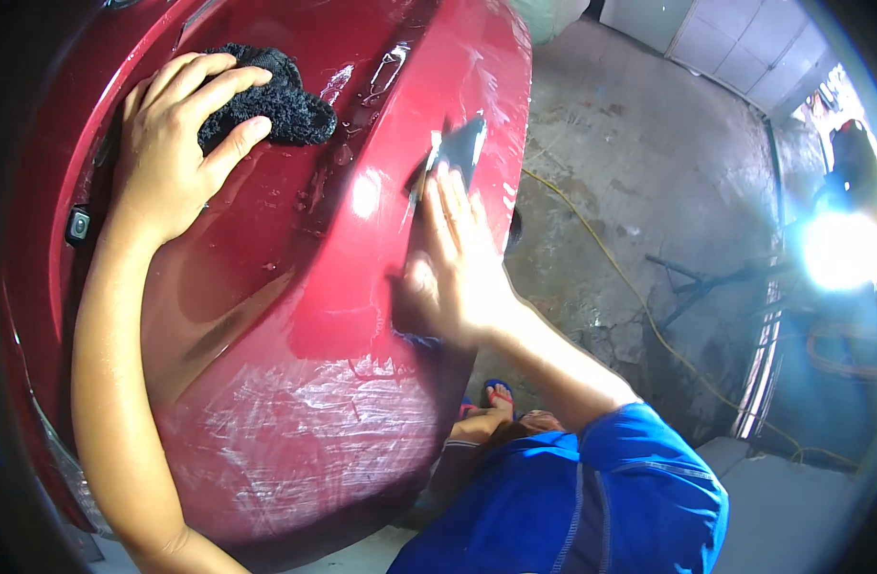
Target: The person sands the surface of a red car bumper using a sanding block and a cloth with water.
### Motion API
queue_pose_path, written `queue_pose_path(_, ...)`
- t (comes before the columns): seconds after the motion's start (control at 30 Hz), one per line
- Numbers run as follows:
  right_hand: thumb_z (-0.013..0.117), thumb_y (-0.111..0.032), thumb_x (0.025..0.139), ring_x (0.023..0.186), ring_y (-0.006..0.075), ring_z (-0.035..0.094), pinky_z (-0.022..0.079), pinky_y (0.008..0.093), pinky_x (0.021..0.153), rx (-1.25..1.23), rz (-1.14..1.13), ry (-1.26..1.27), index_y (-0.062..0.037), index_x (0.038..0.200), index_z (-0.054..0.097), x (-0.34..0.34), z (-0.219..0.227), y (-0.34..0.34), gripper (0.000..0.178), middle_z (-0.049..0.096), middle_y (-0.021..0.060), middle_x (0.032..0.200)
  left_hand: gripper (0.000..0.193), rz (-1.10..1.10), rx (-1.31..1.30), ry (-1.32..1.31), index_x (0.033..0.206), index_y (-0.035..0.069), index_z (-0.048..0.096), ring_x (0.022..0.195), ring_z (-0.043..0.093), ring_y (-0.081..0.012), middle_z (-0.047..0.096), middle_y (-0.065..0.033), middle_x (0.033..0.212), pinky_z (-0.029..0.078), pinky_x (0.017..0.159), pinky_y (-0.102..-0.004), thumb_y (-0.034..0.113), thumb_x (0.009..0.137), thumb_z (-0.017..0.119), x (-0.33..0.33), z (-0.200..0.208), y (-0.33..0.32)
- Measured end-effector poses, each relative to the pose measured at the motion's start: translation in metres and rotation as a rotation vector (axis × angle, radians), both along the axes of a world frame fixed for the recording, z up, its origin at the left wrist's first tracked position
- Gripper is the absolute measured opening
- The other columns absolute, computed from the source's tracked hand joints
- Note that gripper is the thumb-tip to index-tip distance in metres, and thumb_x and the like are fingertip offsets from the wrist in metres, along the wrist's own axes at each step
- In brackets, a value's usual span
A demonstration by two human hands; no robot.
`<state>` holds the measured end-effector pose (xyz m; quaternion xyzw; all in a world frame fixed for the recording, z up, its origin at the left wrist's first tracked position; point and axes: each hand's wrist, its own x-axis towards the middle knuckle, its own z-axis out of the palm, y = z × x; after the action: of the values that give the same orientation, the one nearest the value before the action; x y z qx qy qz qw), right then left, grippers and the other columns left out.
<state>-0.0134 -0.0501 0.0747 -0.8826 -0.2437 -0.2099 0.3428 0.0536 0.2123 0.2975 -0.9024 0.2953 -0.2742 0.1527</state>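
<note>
My left hand [175,139] is curled over a fluffy black cloth [290,107], which rests on the red car panel [247,230]. Its fingers and thumb grip the cloth's left side. To the right, my right hand [462,268] lies along the curved red bumper [314,335], fingers stretched forward and together. Under those fingertips a thin dark sheet, apparently sandpaper [463,151], is pressed to the surface, its far corner showing past them. The rest of the sheet is hidden by the hand. Whitish, dull scuff marks cover the nearer part of the bumper, and wet streaks shine beside the cloth.
A small camera-like fitting [78,224] sits in the car body at left. Across the wet grey concrete floor [601,124] runs a yellow hose or cord [639,297]. A bright lamp [842,251] stands at right, near dark metal legs [697,277]. My sandalled foot [499,397] is below.
</note>
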Motion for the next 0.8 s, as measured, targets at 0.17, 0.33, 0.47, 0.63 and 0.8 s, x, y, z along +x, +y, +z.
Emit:
queue_pose_path(0.17,0.045,-0.045,0.108,0.158,0.0471,0.022,0.019,0.0527,0.129,0.166,-0.023,0.070,0.0119,0.157,0.032,0.081,0.024,-0.020,0.076,0.026,0.0336,0.167,0.039,-0.030,-0.005,-0.010,0.130,0.016,0.072,0.135,0.056,-0.0324,0.066,-0.0103,0.137,0.039,0.111,-0.0476,0.034,0.096,0.073,0.002,0.002,-0.003)
queue_pose_path(0.33,0.063,-0.037,0.105,0.149,0.0394,0.042,0.037,0.0473,0.121,0.550,-0.152,-0.068,0.0027,0.153,0.045,0.100,0.012,-0.037,0.066,0.045,0.0266,0.158,0.039,-0.074,-0.023,0.006,0.130,0.015,0.072,0.132,0.056,-0.0323,0.066,-0.0106,0.135,0.038,0.112,-0.0478,0.038,0.098,0.070,0.005,-0.001,-0.002)
queue_pose_path(0.47,0.090,-0.040,0.082,0.121,0.0256,0.062,0.047,0.0407,0.107,0.837,-0.282,0.281,0.0014,0.152,0.048,0.089,0.004,-0.041,0.091,0.064,0.0170,0.133,0.036,-0.020,0.017,-0.062,0.125,0.016,0.075,0.136,0.055,-0.0313,0.065,-0.0084,0.139,0.030,0.119,-0.0541,0.038,0.097,0.070,0.005,-0.001,-0.007)
queue_pose_path(0.63,0.087,-0.006,0.076,0.107,0.0207,0.066,0.057,0.0368,0.093,1.144,-0.154,0.292,0.0010,0.144,0.053,0.081,0.019,-0.043,0.076,0.062,0.0086,0.120,0.028,-0.125,0.081,-0.205,0.120,0.013,0.076,0.138,0.055,-0.0307,0.062,-0.0065,0.144,0.025,0.124,-0.0602,0.021,0.093,0.073,-0.012,0.006,-0.031)
queue_pose_path(0.8,0.074,0.011,0.086,0.102,0.0161,0.067,0.063,0.0325,0.085,1.195,0.169,0.228,0.0020,0.137,0.058,0.029,0.074,-0.038,0.054,0.064,0.0073,0.114,0.070,-0.449,-0.330,0.206,0.138,0.000,0.064,0.123,0.067,-0.0318,0.066,-0.0201,0.137,0.051,0.107,-0.0431,0.046,0.088,0.084,-0.027,0.003,-0.052)
